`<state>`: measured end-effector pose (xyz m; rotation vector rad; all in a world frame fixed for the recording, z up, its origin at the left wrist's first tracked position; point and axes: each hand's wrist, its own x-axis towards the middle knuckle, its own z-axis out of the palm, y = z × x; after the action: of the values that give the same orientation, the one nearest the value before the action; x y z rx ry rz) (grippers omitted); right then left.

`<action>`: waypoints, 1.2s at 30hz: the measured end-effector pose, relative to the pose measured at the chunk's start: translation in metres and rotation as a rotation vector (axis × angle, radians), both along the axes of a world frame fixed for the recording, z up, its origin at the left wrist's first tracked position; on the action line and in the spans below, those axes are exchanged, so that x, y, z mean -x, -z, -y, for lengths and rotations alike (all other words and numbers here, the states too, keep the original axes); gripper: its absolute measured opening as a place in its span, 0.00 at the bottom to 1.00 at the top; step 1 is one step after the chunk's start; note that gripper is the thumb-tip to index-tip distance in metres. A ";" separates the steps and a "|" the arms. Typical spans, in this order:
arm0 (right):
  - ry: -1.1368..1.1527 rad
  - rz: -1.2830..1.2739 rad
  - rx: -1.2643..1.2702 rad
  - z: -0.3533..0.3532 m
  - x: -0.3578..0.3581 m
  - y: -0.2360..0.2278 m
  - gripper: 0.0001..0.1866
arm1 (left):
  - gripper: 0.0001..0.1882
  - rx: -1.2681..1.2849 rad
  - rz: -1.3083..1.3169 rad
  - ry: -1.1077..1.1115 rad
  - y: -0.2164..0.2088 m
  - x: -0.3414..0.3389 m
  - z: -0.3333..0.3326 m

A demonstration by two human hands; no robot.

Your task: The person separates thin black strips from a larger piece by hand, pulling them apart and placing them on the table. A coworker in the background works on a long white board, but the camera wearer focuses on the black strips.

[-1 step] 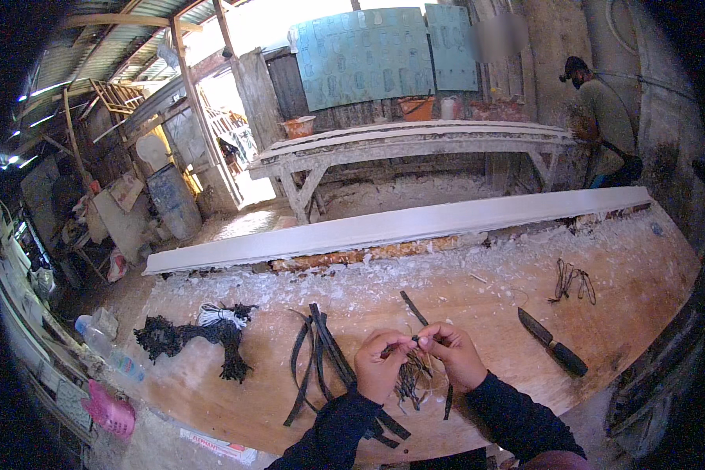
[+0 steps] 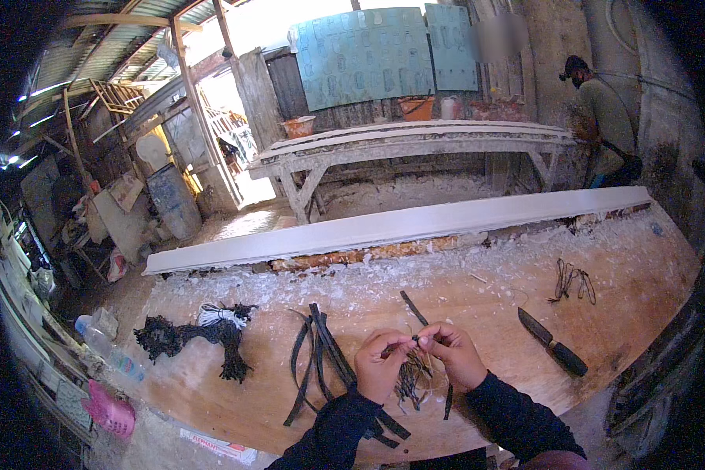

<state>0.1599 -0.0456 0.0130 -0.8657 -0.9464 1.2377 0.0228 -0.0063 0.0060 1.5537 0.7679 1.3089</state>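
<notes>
My left hand [image 2: 381, 363] and my right hand [image 2: 452, 356] meet over the wooden table, fingertips nearly touching. Thumbs and forefingers of both pinch a thin dark cord [image 2: 415, 340], only a tiny bit of which shows. Below the fingers lies a loose bunch of thin dark and tan cords [image 2: 410, 386], partly hidden by my hands. One black strip [image 2: 413, 307] runs from beyond my hands and comes out beside my right wrist. Left of my left hand lie several flat black rubber-like strips [image 2: 330, 348], passing under my forearm.
Bundled black cords [image 2: 232, 345] with a white tie [image 2: 221, 315] lie on the left. A knife [image 2: 552, 342] and a looped dark cord [image 2: 570, 282] are at right. A long white moulding [image 2: 399, 229] spans the far edge. A person [image 2: 607, 117] stands beside the back bench [image 2: 415, 147].
</notes>
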 end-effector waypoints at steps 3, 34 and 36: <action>0.025 0.001 0.006 0.000 0.000 0.001 0.04 | 0.04 -0.059 -0.030 -0.015 0.000 -0.001 0.000; -0.094 0.021 0.011 -0.008 -0.012 -0.002 0.05 | 0.07 0.306 0.110 0.385 0.001 0.004 -0.016; -0.072 0.022 0.009 -0.007 -0.011 -0.002 0.05 | 0.07 0.337 0.089 0.376 0.001 0.003 -0.016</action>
<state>0.1704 -0.0381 0.0152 -0.8598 -0.9979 1.2974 0.0195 0.0102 0.0050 1.2833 0.5711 0.9126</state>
